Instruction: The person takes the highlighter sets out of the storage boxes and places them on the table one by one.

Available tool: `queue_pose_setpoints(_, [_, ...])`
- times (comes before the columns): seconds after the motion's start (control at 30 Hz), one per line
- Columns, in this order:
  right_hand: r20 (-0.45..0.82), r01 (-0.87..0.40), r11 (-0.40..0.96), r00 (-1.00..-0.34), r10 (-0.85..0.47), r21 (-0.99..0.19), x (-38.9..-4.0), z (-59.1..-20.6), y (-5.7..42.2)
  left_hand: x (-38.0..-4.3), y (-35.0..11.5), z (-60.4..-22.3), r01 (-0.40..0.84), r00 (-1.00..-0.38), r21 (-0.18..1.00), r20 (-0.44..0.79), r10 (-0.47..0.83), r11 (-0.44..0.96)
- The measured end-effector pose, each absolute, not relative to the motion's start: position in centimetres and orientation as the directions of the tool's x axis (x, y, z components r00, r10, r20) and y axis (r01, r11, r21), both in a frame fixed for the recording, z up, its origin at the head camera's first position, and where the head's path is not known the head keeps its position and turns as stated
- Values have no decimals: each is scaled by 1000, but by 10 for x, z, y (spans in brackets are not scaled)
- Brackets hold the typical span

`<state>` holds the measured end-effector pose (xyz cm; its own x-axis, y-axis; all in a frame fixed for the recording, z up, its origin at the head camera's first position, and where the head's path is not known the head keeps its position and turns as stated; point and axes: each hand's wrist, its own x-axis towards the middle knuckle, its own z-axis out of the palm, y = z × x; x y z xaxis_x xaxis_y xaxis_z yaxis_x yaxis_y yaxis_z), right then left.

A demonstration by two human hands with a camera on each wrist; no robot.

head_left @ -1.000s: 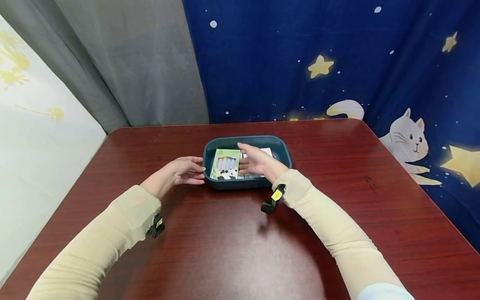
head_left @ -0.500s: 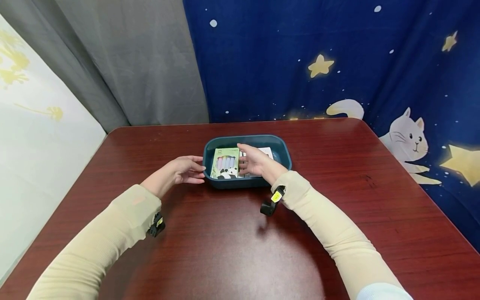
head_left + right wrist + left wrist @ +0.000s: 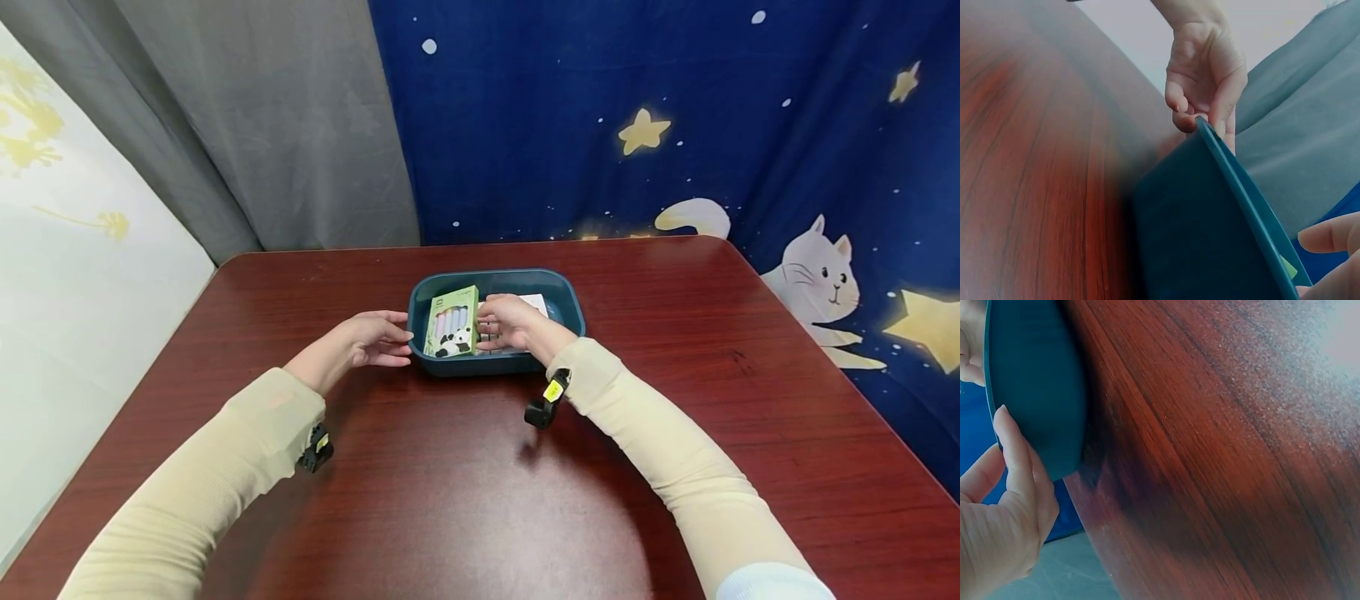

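Note:
A dark teal plastic bin (image 3: 564,302) stands on the table. Its left end is held by my left hand (image 3: 375,340), with the thumb over the rim and the fingers outside, as the right wrist view shows. Inside the bin, a flat green box (image 3: 452,322) printed with coloured sticks and a panda leans with its right side raised. My right hand (image 3: 513,323) reaches over the front wall and holds that raised right edge; the exact finger contact is partly hidden. A white box (image 3: 536,302) lies beneath this hand, mostly covered by it.
The dark red wooden table (image 3: 450,500) extends around the bin on all sides. Behind it hang a grey curtain (image 3: 300,125) and a blue curtain (image 3: 525,125) with stars and a cat. A white panel (image 3: 90,275) borders the left edge.
The green box has tilted, its right edge rising towards my right hand. The right thumb has moved down onto that edge. My left hand stays at the bin's left rim.

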<state>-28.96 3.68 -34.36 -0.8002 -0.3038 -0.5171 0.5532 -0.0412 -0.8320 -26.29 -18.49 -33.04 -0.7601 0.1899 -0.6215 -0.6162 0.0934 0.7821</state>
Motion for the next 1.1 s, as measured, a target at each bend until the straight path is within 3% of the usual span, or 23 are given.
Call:
queue_pose_setpoints(0.4, [-484,499,68,-787,-382,-864,-288,-348,27,-264,-184,-333,-610,-763,787,-615,200,95])
queue_pose_setpoints(1.1, [-489,474,130,-812,-318,-871,-291,-344,31,-265,-185,-333,-603,-768,790,-612,188,110])
